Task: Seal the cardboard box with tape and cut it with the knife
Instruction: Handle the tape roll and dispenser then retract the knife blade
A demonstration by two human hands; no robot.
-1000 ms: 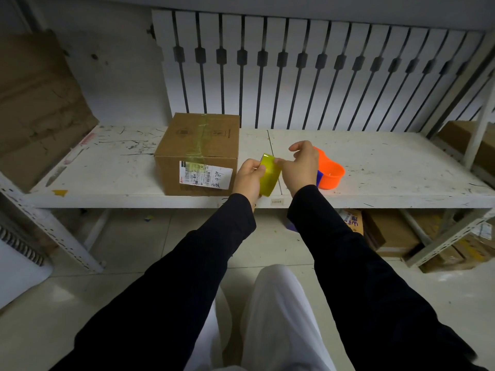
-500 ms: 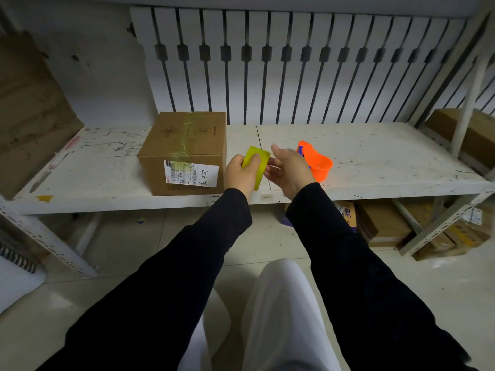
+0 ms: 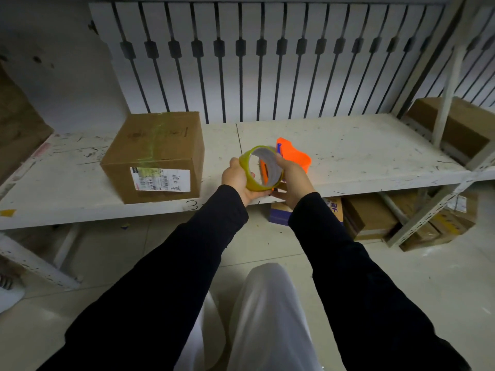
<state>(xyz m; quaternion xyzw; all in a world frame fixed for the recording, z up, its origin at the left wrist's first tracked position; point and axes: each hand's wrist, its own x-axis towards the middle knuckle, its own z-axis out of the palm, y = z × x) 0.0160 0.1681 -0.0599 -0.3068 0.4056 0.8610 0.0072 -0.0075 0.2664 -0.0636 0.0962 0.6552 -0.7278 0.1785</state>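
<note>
Presently, status by item:

Tape roll (image 3: 261, 167): held in the air just over the front edge of the shelf (image 3: 361, 156), right of centre, its open core facing the camera.
Left hand (image 3: 237, 180): curled around the roll's left and lower rim, fingers pressed on the outer winding.
Right hand (image 3: 292, 174): gripping the roll's right rim, thumb on the outer face; whether it pinches a loose tape end cannot be told.
Cardboard box (image 3: 158, 156): sits toward the shelf's left half, near the front edge, flaps closed, a strip of yellowish tape already along its top, a printed label (image 3: 160, 178) on the front face.
Orange dispenser (image 3: 293, 156): rests on the shelf directly behind the roll; the knife is not identifiable.
Handling, roll: probably light and rigid, with a smooth outer face; best held by the rim or through the core, keeping the adhesive side clear of skin.
Handling, box: likely stiff at corners and softer mid-panel; steady it by its sides.
Clearance: open shelf between box and roll, and bare surface to the right; the front edge is close under both hands.
</note>
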